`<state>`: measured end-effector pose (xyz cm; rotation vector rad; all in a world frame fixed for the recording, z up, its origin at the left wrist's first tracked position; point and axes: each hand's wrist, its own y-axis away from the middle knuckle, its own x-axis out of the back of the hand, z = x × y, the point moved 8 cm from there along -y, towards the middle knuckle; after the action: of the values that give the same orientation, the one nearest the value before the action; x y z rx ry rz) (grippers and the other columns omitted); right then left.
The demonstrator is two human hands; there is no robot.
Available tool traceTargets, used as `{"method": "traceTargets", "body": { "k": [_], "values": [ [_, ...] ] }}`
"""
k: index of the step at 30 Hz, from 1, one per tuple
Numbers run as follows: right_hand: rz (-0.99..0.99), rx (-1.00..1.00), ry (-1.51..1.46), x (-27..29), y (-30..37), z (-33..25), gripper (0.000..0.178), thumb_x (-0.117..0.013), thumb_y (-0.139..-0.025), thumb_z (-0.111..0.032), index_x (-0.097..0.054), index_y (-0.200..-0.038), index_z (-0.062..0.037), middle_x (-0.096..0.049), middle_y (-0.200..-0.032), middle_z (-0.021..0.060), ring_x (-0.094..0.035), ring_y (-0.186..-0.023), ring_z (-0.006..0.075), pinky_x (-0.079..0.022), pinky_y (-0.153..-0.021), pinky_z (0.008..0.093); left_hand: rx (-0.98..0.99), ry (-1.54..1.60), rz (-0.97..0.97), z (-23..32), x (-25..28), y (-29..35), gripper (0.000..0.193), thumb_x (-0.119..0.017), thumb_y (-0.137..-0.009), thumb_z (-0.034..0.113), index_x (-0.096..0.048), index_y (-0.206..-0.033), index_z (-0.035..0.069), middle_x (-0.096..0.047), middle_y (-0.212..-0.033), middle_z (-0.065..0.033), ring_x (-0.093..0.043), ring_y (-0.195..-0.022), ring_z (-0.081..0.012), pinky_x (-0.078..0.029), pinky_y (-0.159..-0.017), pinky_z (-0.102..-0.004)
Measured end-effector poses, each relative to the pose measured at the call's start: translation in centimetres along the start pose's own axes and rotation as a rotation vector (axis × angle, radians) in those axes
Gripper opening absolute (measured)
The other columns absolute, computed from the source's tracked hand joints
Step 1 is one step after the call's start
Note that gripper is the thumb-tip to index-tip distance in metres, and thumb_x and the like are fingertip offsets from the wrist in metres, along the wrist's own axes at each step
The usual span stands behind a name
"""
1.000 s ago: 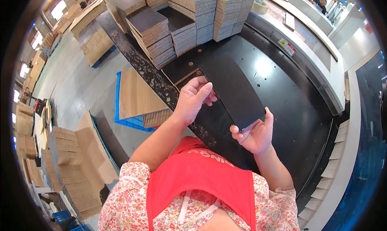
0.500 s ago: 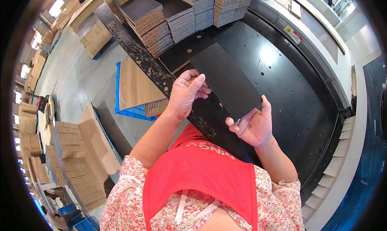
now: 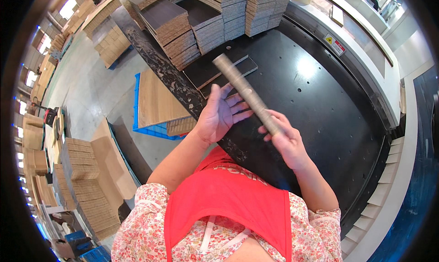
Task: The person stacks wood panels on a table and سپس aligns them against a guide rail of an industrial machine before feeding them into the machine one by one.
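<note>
My right hand (image 3: 286, 141) grips the near end of a flat chipboard panel (image 3: 247, 92). The panel is tipped up so its narrow greyish-brown edge faces me, slightly blurred. Beside it, my left hand (image 3: 219, 116) is open, palm up with fingers spread toward the panel; whether the fingertips touch it I cannot tell. Beyond both hands, another dark panel (image 3: 208, 70) lies flat on the black machine table (image 3: 329, 106), close to the stacks.
Tall stacks of chipboard panels (image 3: 183, 33) stand at the table's far left. A white machine rail (image 3: 361, 47) with a warning label runs along the right. Left of the table, wood-grain boards (image 3: 162, 100) sit on a blue pallet, and a board pile (image 3: 87, 170) stands farther left.
The panel has turned from dark face up to edge up. My left hand has let go and opened. My right hand has closed round the near end. The flat panel beyond now shows more fully.
</note>
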<state>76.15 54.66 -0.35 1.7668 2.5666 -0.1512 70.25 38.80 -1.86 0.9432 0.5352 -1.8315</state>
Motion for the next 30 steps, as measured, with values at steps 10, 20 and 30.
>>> {"method": "traceTargets", "body": {
  "k": [10,20,30],
  "values": [
    [0.142,0.559,0.693,0.2,0.5,-3.2,0.134,-0.092,-0.058,-0.009,-0.003,-0.157,-0.0182,-0.015,-0.158,0.0255,-0.031,-0.141,0.0416,-0.033,-0.112,0.0509,0.094,0.166,0.081,-0.6,2.1,0.3,0.033,-0.06,-0.098,0.023,-0.057,-0.126,0.006,-0.064,-0.125,-0.0088,-0.062,-0.114,-0.0248,-0.048,-0.101,-0.0432],
    [0.261,0.36,0.537,2.1,0.8,-1.2,0.113,-0.088,-0.065,-0.008,-0.016,-0.152,-0.0054,-0.035,-0.147,0.0195,-0.039,-0.137,0.0358,-0.034,-0.113,0.0454,0.03,0.131,0.099,-0.3,1.7,0.0,0.03,-0.062,-0.096,0.014,-0.058,-0.125,0.007,-0.065,-0.123,-0.0088,-0.062,-0.114,-0.0243,-0.049,-0.101,-0.0438],
    [0.203,0.278,0.447,3.0,0.7,0.4,0.12,-0.082,-0.072,-0.004,0.002,-0.156,-0.0159,-0.024,-0.157,0.0204,-0.043,-0.135,0.0363,-0.044,-0.102,0.0431,-0.018,0.005,0.123,0.2,0.3,0.4,0.037,-0.063,-0.093,0.008,-0.052,-0.128,0.007,-0.06,-0.125,-0.0085,-0.059,-0.116,-0.0227,-0.05,-0.1,-0.0423]
  ]
}}
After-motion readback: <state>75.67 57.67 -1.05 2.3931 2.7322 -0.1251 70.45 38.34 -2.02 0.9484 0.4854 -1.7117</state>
